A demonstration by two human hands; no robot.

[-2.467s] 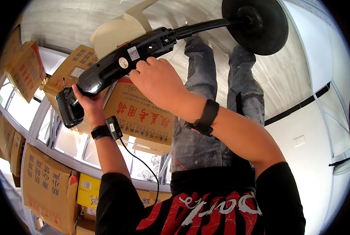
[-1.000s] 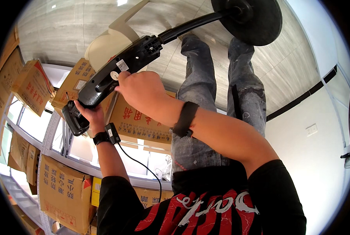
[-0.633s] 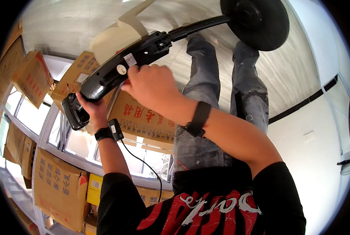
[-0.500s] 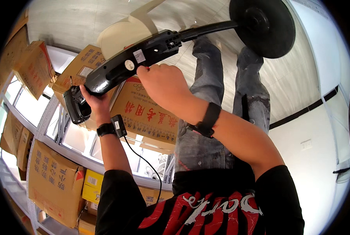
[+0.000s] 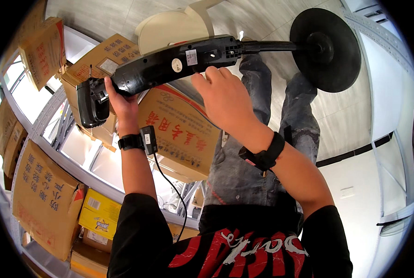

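– Grey streaked floor [image 5: 341,123], white wall [image 5: 350,185]; and the hands?
– Left hand [image 5: 122,105] wraps the black disc-ended device [image 5: 158,72] near its handle end, above the floor; right hand [image 5: 226,96] curls at its edge, its pinch hidden
– Writing?
– Pale labels [image 5: 191,57], too small to read; beyond, cartons [image 5: 177,132] bear red characters, partly covered

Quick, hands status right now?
Left hand: closed, holding the black device near its handle end.
Right hand: fingers curled by the device's edge; whether it holds anything cannot be told.
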